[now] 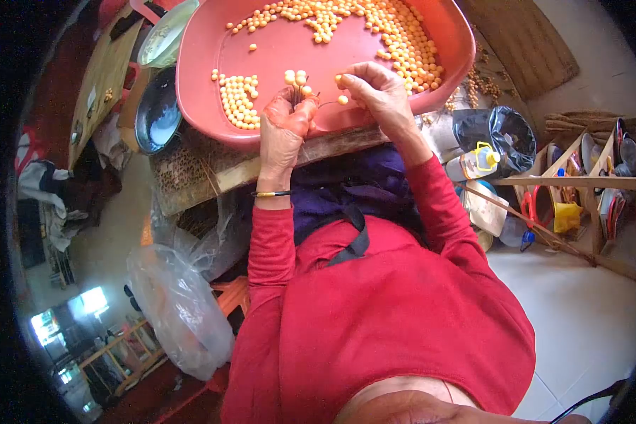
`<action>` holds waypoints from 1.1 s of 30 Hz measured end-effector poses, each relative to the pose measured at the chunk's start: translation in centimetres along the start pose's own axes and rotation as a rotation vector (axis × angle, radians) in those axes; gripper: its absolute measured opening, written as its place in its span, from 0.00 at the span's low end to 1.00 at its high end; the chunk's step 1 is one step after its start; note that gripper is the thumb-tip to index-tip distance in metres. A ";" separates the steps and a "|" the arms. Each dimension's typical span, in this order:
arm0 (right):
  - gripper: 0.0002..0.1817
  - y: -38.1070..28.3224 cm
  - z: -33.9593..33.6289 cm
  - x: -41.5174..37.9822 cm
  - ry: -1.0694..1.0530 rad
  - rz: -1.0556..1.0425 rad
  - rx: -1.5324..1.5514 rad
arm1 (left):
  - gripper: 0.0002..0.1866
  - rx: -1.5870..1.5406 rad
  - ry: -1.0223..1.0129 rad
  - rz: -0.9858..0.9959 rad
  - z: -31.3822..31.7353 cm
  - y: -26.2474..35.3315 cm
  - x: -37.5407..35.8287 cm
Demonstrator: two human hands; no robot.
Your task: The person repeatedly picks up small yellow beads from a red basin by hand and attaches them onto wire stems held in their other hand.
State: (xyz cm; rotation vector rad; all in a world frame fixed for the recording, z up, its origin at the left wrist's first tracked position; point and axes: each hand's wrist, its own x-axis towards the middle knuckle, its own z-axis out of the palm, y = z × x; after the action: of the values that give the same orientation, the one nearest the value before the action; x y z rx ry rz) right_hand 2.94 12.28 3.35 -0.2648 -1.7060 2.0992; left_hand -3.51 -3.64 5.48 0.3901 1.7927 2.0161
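Observation:
My left hand (288,120), with orange-stained fingers, is closed around a small bunch of dark thin stems topped with pale orange beads (297,78). It is over the near edge of a large red basin (318,78). To its right my right hand (378,95) pinches a small orange bead (339,79) between thumb and forefinger. Another bead (343,100) sits on the end of a thin stem between the hands. Many loose orange beads (410,49) lie along the basin's far and right sides, and a smaller group (239,102) lies at its left.
Left of the basin are a dark bowl (148,120) and a pale green basin (168,35). A clear plastic bag (180,311) lies at the lower left. On the right are a bottle (473,164), a black-lined bin (502,134) and a wooden shelf (579,182) with assorted items.

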 end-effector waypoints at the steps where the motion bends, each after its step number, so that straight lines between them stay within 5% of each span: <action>1: 0.07 -0.8 0.2 -0.1 -0.017 0.051 0.066 | 0.04 0.046 -0.005 0.004 0.0 0.1 0.1; 12: 0.05 -0.1 0.0 0.2 -0.183 0.072 0.031 | 0.12 0.401 0.000 0.200 0.0 -0.1 0.4; 33: 0.04 0.0 0.0 0.4 -0.231 0.134 0.053 | 0.20 0.548 -0.002 0.187 -0.2 0.2 0.7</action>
State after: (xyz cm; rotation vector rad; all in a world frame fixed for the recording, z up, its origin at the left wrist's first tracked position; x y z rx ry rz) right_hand 2.58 12.45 3.40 -0.1276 -1.8019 2.3478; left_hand -4.25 -3.46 5.64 0.7422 2.3712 1.5978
